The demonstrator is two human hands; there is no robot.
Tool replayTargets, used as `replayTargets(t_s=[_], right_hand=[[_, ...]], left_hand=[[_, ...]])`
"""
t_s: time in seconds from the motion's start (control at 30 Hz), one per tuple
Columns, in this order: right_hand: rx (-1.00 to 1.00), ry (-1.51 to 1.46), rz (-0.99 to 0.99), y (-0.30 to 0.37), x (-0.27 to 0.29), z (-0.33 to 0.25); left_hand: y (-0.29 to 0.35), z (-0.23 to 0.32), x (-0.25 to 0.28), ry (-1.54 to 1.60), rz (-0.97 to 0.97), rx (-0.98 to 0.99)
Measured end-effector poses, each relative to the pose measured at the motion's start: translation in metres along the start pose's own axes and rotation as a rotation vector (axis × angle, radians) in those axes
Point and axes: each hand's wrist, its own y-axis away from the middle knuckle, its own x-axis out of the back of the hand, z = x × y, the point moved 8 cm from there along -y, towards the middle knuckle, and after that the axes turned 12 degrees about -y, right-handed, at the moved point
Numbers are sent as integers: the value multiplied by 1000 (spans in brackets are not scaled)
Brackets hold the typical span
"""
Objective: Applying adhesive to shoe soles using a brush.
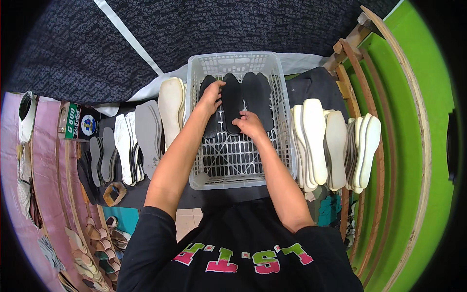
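Several black shoe insoles stand side by side in the far half of a translucent white plastic crate [194, 170]. My left hand [210, 99] lies over the leftmost insole [210, 125], its fingers apart and bent toward the edge of the neighbouring insole [232, 100]. On that neighbour's lower right side, my right hand [250, 125] closes with thumb and fingers at the heel. Right of it, further black insoles [258, 97] lean close together, and a small pale strip shows between them. The undersides of my fingers are partly hidden.
Left of the crate stand cream [170, 104], grey [147, 129] and white insoles [125, 146], a box [80, 121] and a brown tape roll [114, 193]. More cream insoles [314, 141] line the right side. Wooden rack rails [374, 160] flank the right; dark patterned cloth [219, 29] hangs behind.
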Motion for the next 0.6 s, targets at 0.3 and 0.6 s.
replayTargets(t_s=[0.3,0.6], right_hand=[[95,248,58,43,-4,-49],[391,268,-19,81,-20,-87]], left_hand=[[52,-15,0,260,70,-137],[234,4,60,156,72,-589]])
